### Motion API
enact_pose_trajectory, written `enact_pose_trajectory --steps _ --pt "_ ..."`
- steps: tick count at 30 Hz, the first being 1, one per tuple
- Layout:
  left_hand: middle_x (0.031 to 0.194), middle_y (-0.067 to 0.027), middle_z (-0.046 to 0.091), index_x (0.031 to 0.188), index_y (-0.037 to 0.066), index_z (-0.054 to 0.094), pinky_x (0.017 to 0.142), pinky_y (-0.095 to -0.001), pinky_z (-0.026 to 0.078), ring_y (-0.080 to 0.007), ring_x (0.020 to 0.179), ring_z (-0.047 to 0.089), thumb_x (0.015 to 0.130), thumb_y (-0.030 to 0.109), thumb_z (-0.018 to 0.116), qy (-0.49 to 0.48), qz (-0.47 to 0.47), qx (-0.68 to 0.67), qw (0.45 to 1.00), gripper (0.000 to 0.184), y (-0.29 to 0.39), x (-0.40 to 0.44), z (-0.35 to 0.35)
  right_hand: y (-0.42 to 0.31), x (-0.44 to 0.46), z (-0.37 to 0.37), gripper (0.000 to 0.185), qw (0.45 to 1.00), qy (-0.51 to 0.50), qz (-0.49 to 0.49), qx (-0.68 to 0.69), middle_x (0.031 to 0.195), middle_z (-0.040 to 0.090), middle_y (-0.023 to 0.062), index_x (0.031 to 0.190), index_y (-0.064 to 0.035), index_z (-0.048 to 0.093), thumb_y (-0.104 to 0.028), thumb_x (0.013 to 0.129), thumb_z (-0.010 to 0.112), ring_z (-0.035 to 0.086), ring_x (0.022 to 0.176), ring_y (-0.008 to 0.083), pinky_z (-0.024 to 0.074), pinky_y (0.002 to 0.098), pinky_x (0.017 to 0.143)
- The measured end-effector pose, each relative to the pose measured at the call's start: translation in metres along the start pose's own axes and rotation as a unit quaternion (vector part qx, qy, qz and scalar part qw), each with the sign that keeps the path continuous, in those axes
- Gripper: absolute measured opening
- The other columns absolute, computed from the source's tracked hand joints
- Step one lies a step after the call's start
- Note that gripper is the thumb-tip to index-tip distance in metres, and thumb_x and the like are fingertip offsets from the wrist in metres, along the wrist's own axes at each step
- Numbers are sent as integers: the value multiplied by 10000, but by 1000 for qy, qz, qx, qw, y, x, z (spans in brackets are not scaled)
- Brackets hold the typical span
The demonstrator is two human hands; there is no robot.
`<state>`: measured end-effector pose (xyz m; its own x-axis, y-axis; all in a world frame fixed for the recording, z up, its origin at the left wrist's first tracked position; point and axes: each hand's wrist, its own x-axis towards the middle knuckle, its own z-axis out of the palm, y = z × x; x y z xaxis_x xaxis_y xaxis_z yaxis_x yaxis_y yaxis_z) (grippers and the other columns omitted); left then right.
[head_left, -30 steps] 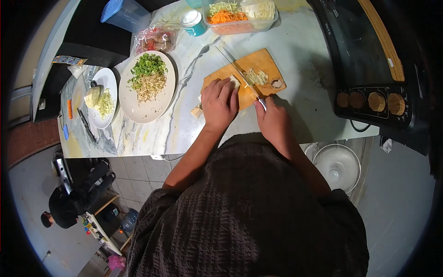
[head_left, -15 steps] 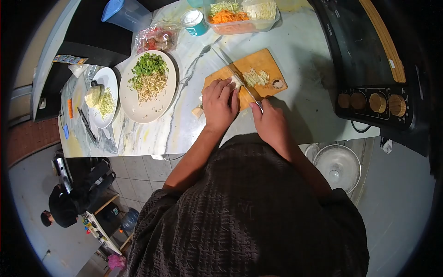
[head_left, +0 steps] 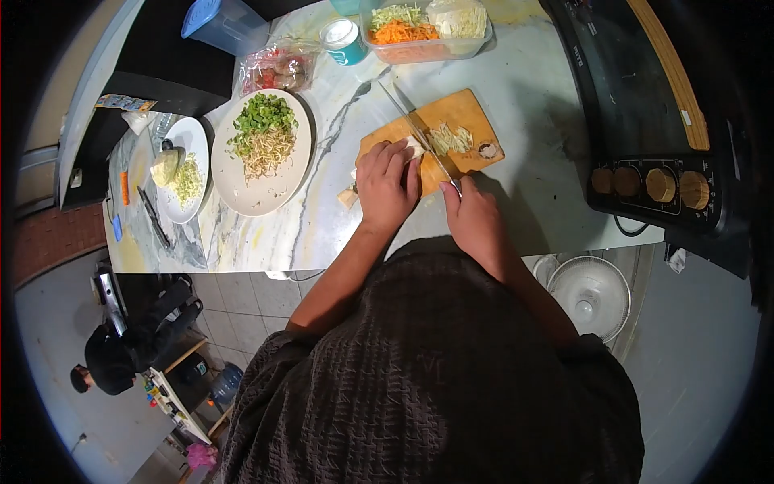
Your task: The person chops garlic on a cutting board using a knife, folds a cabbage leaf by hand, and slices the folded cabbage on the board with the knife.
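A wooden cutting board [head_left: 465,103] lies tilted on the marble counter in front of me. My right hand [head_left: 474,211] is closed around the handle of a long kitchen knife [head_left: 419,133], whose blade points away to the upper left across the board. With curled fingers, my left hand [head_left: 388,181] presses a pale piece of vegetable [head_left: 414,148] against the board, just left of the blade. Thin pale strips [head_left: 450,139] lie right of the knife. Another pale chunk [head_left: 347,198] rests beside the board's left corner, partly hidden by my left hand.
Left are a plate [head_left: 278,202] of greens and sprouts, and an oval plate [head_left: 179,214] with shredded vegetable. At the back stand a plastic container [head_left: 423,53] of shredded carrot and a tub [head_left: 344,44]. A black appliance [head_left: 653,173] is right. Another person [head_left: 113,355] is lower left.
The knife and both hands have stayed almost in place over the board. The whole view has shifted very slightly.
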<state>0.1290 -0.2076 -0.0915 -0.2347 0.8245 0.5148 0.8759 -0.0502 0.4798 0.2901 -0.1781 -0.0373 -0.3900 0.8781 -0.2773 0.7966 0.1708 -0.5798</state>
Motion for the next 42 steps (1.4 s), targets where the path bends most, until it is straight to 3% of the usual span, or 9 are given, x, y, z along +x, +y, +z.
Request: enact_pose_trajectory --steps 42 --pt "1084 -94 665 967 33 655 897 -425 438 -311 1052 596 823 82 688 -15 6 0 1000 155 -3 1 3 -14 5 6 375 999 -26 17 42 767 649 303 933 77 559 -288 1004 509 645 761 488 509 549 674"
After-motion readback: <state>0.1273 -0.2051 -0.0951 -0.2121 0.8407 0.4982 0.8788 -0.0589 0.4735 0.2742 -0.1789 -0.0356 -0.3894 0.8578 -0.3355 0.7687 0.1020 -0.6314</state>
